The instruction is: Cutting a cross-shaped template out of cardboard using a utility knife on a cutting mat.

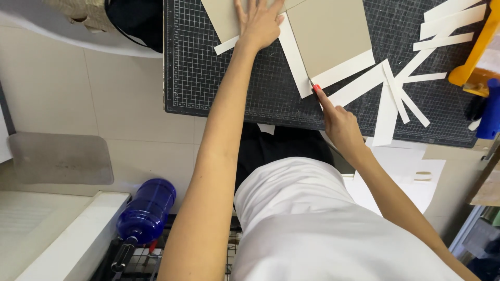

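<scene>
Left hand (259, 23) cut off at fingertips by top edge. Blade under right hand (339, 122) too small to identify (only a thin tip visible). Yellow tool (476, 49) and blue object (489, 112) cropped by right edge. Blue bottle (146, 212) partly hidden behind forearm.

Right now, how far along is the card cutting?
Done: many white strips lie loose on the cutting mat. In hand: the left hand presses flat on the grey card, and the right hand holds a blade tip at the card's lower corner. Left: a white band remains along that card's lower edge.
</scene>
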